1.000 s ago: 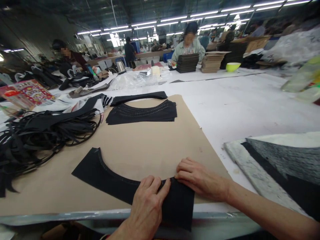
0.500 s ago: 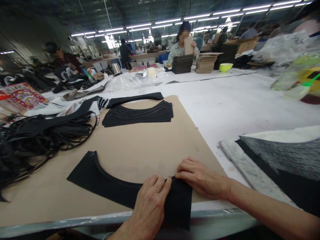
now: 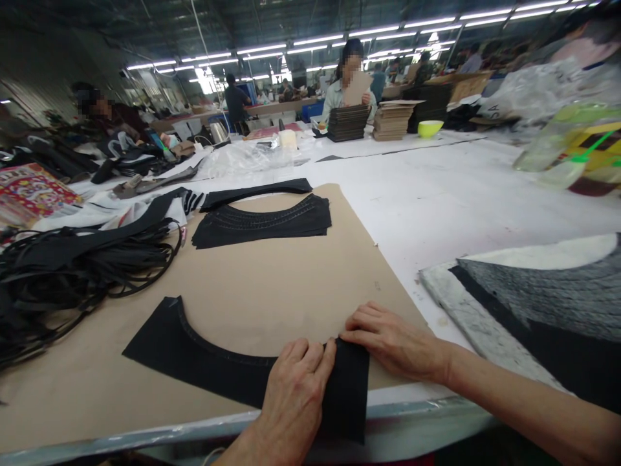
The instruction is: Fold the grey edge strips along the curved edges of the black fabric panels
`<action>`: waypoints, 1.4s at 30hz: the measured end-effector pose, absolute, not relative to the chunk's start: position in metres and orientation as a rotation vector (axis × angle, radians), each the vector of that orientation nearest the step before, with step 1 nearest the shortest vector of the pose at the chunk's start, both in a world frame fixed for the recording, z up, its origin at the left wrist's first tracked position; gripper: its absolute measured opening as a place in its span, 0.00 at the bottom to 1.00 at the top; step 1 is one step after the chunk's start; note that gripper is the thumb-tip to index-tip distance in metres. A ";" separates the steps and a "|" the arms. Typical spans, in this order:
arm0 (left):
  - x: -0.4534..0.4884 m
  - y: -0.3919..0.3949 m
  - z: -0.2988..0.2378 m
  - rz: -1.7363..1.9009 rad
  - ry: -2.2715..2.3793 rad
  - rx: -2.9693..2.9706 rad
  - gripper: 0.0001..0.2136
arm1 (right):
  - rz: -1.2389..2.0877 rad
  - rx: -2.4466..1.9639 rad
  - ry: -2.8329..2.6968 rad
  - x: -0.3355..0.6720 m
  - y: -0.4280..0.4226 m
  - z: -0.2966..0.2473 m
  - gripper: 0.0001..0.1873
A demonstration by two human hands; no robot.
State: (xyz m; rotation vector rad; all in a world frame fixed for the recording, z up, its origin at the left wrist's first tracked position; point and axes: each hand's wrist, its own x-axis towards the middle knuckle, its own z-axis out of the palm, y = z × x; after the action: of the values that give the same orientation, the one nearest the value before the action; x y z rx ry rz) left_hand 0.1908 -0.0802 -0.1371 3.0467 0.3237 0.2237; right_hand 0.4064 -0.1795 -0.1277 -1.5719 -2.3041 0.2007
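Note:
A curved black fabric piece (image 3: 213, 366) lies on brown paper, its right end hanging over the table's front edge. Along its inner curve runs a narrow folded rim. My left hand (image 3: 298, 382) is closed over the piece right of its middle, thumb and fingers gripping the upper edge. Just to the right, my right hand (image 3: 383, 340) pinches the same edge near the corner, its fingers bent together. The fingertips of both hands nearly meet. What lies under the left palm is hidden.
Beyond, a stack of black curved pieces (image 3: 264, 220) rests on the brown paper (image 3: 272, 278). Black strips (image 3: 92, 265) lie heaped at left. A pale slab (image 3: 451, 304) bearing dark fabric is at right. A person (image 3: 334, 97) sits across the table behind stacked boards (image 3: 347, 123).
The whole view has shifted slightly, with the scene sliding left. My left thumb and fingertips have edged slightly along the rim toward my right hand, which keeps its pinch.

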 end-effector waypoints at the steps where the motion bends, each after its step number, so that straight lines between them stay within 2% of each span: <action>1: 0.191 -0.080 -0.137 0.228 0.311 3.058 0.24 | 0.200 -1.577 -2.303 0.407 -0.180 -0.128 0.17; 13: 0.194 -0.084 -0.135 0.307 0.284 3.170 0.21 | 0.342 -1.670 -1.978 0.407 -0.191 -0.125 0.18; 21: 0.194 -0.086 -0.139 0.320 0.296 3.172 0.21 | 0.097 -1.810 -2.116 0.376 -0.195 -0.115 0.26; 31: 0.194 -0.088 -0.138 0.371 0.296 3.162 0.20 | -0.316 -1.898 -2.208 0.368 -0.207 -0.132 0.33; 42: 0.193 -0.088 -0.138 0.312 0.298 3.162 0.23 | -0.285 -1.937 -2.153 0.374 -0.212 -0.134 0.33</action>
State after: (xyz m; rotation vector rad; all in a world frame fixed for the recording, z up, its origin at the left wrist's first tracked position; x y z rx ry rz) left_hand 0.1934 -0.0881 -0.1382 3.1624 0.2984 0.3120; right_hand 0.3736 -0.2123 -0.1342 -1.9373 -2.1530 -0.2852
